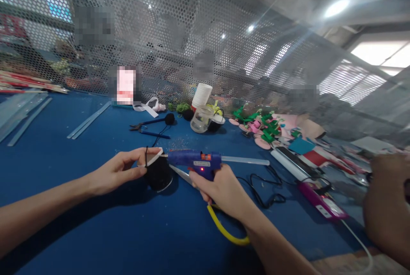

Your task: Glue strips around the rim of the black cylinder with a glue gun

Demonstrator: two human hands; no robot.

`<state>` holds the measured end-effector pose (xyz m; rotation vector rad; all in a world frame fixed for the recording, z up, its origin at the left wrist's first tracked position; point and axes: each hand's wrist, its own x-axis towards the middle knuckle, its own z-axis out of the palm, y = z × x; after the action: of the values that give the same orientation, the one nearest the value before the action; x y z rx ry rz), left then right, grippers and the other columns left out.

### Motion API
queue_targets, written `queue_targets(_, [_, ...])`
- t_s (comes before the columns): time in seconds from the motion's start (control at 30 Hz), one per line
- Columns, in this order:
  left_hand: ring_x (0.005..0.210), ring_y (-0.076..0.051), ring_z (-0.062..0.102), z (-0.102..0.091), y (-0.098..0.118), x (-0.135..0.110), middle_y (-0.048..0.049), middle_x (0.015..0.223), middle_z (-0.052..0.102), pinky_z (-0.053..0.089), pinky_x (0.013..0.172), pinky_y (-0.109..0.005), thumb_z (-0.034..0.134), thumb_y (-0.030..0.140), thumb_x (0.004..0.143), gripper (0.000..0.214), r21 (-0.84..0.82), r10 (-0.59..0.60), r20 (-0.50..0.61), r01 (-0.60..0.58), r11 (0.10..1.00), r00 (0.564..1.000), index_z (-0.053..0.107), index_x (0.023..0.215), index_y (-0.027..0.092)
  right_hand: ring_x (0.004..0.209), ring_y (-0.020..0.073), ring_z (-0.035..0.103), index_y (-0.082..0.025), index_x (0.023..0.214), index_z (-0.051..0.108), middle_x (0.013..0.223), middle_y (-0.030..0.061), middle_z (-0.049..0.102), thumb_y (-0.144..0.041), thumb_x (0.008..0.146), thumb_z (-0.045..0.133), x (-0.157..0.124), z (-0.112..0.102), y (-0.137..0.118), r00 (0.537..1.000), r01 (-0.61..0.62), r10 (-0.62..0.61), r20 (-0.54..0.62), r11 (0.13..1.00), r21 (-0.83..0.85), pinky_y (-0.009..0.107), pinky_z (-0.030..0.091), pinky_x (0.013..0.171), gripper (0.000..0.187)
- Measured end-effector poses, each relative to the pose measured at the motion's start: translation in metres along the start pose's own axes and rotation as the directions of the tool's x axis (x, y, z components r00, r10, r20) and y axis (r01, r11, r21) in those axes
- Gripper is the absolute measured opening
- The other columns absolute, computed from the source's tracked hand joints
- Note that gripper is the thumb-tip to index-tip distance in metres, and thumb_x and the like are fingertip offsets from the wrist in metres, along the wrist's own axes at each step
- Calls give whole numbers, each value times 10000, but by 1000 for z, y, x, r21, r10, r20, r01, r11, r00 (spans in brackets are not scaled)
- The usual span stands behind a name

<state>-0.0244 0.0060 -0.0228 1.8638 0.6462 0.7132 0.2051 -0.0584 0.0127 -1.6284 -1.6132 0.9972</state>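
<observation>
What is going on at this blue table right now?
A person's right hand grips a blue glue gun, its nozzle pointing at a black pompom with a white strip that the left hand steadies on the table. A glue stick pokes out the gun's back. Pliers, a jar and felt pieces lie behind. Another person's hand shows at the right edge.

**Layout of the Bench**

The left hand lay left of the pompom, touching it; the glue gun stood just right of the pompom, nozzle against it, in the right hand. Behind them, on the table, lay pliers, then a jar with a stack of cups behind it. Foam cutouts lay right of the jar. A mesh screen stood behind everything. Another person's hand was at far right.
</observation>
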Motion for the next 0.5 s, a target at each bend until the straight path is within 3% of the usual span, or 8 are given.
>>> queue_targets(0.5, [1210, -289, 356, 2, 0, 1, -69, 1313, 431, 317, 947, -346, 489, 299, 801, 205, -15, -15, -25, 14, 1000, 1000, 460, 643, 172, 304, 69, 420, -166, 486, 464, 341, -45, 433, -308, 729, 498, 17, 1, 12, 999, 34, -34, -6, 999, -5, 184, 384, 360, 284])
